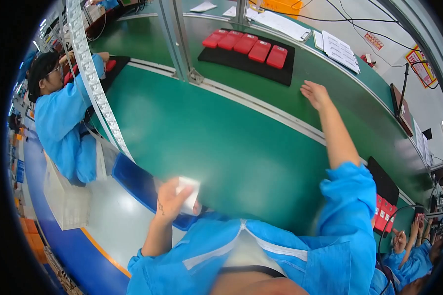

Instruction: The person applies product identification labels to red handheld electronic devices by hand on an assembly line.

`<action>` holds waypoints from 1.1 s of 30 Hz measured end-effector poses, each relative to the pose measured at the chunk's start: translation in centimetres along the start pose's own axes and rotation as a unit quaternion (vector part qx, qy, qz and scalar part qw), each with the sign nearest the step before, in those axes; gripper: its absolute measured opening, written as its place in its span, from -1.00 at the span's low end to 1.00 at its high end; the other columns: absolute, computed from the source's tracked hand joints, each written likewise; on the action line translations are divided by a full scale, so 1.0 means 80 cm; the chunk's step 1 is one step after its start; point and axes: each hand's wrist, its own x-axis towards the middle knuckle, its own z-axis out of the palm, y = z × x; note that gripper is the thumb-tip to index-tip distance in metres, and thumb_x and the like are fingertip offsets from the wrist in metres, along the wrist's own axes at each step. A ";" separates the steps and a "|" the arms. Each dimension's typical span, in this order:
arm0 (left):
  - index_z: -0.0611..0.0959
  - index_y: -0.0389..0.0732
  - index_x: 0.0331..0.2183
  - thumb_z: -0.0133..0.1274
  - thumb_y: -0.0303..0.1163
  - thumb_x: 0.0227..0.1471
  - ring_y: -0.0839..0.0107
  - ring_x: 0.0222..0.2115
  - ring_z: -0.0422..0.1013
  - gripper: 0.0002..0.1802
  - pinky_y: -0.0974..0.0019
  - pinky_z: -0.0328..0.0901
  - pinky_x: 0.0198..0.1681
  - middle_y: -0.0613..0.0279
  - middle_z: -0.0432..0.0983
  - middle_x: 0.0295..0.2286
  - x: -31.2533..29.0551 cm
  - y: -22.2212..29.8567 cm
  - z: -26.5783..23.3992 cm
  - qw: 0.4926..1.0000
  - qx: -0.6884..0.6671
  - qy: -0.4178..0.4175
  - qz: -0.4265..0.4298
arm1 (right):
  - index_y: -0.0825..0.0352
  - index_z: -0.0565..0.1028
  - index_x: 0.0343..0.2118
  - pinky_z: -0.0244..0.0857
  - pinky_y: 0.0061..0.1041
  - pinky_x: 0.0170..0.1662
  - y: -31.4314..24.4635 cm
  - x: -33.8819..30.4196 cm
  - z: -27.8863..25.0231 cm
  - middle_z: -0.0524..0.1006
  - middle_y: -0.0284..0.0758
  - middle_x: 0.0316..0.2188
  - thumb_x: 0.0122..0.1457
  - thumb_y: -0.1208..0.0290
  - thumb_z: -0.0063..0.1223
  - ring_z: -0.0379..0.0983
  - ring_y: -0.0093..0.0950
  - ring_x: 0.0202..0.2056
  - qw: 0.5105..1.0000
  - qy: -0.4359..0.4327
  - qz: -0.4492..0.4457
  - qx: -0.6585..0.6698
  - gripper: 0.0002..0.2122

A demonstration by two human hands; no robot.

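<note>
My left hand (168, 200) is closed around a small white flat piece (188, 192), held low in front of me over the near edge of the green table (221, 142). Motion blurs it a little, and I cannot tell what kind of thing the piece is. My right arm reaches far forward, and my right hand (316, 95) hovers over the dark green strip with its fingers stretched out, holding nothing. Just left of it lies a black mat (211, 58). Several red flat cases (245, 44) stand in a row on that mat, apart from my fingers.
A metal post (174, 39) and rail (261, 107) cross the far side of the table. Blue bins (138, 179) sit at the near left edge. A co-worker in blue (64, 118) works at left. Papers (339, 49) lie at the back; more red cases (384, 215) are at right.
</note>
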 end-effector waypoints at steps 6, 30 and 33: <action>0.45 -0.40 -0.33 -0.05 -0.38 0.03 0.44 -0.77 0.37 -0.76 0.45 0.29 -0.71 0.11 0.45 -0.67 0.005 0.002 -0.010 0.998 0.023 0.051 0.013 | 0.51 0.40 -0.29 0.38 -0.30 -0.37 -0.009 0.080 0.097 0.46 -0.15 -0.35 -0.10 0.52 0.12 0.44 -0.28 -0.33 0.985 0.161 0.037 -0.053 -0.72; 0.51 -0.32 -0.32 -0.01 -0.33 0.03 0.58 -0.54 0.40 -0.77 0.57 0.23 -0.46 0.17 0.51 -0.54 0.055 -0.059 -0.028 0.987 -0.022 0.109 0.119 | 0.38 0.18 0.01 0.35 -0.57 -0.51 0.090 -0.535 -0.039 0.43 -0.29 -0.24 -0.04 0.50 0.11 0.44 -0.50 -0.35 0.999 -0.046 0.024 -0.015 -0.48; 0.52 -0.31 -0.34 0.00 -0.32 0.03 0.56 -0.56 0.40 -0.76 0.57 0.25 -0.46 0.20 0.49 -0.59 0.050 -0.060 -0.023 0.994 0.028 0.041 0.100 | 0.42 0.18 0.02 0.34 -0.54 -0.35 0.073 -0.554 -0.039 0.39 -0.25 -0.18 -0.07 0.45 0.15 0.41 -0.43 -0.27 0.964 -0.010 0.145 -0.223 -0.44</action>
